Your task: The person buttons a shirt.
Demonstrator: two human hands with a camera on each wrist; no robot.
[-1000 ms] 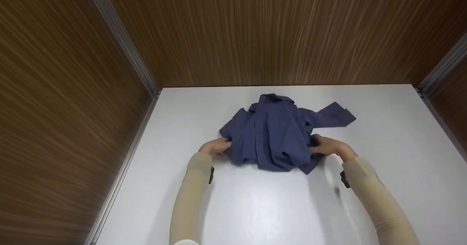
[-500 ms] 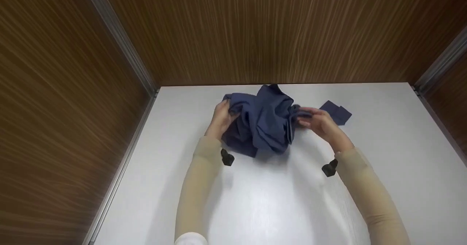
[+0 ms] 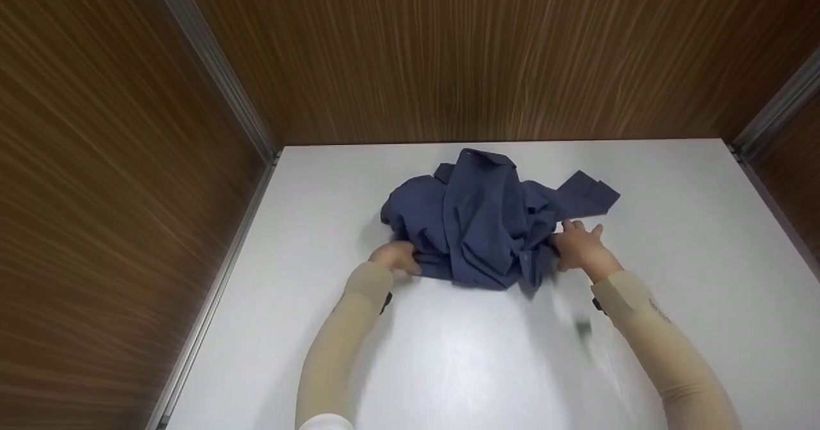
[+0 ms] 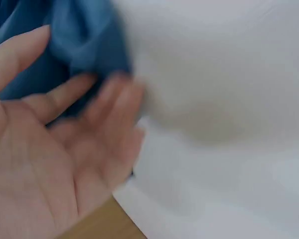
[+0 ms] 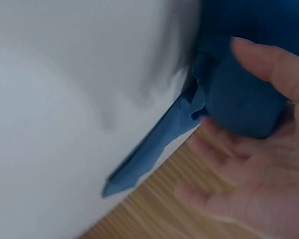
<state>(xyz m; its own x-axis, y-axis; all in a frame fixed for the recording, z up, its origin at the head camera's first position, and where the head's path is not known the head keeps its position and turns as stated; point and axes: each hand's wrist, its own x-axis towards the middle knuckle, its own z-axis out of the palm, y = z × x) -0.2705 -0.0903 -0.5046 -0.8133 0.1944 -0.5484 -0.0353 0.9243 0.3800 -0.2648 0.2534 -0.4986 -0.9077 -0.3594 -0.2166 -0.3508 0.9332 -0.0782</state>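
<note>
Biggest first: a wood-grain panel (image 3: 448,58) stands beyond your hands, and the white counter (image 3: 461,366) runs under them and out to both sides. The dark blue garment (image 3: 477,218) lies bunched on it, between your hands and a bit beyond them, folds everywhere, no flat side yet. Your tan sleeves (image 3: 339,340) come in from the near side. Left hand (image 3: 396,257) is at the garment's near left edge, fingers loose and fairly straight, blurred in the wrist view; can't tell if the fingertips touch cloth. Right hand (image 3: 580,247) is at the near right edge, fingers spread, a fold of cloth between thumb and fingers but no clear pinch. Smallest: a strip of the garment, maybe a sleeve end (image 3: 586,196), sticks out just past your right hand. Step in hand, my read: working the bundle from both sides, hands placed at its edges rather than holding it. Next move calls for a definite edge under each thumb before any pull; grab random folds and it'll likely just bunch up more.
</note>
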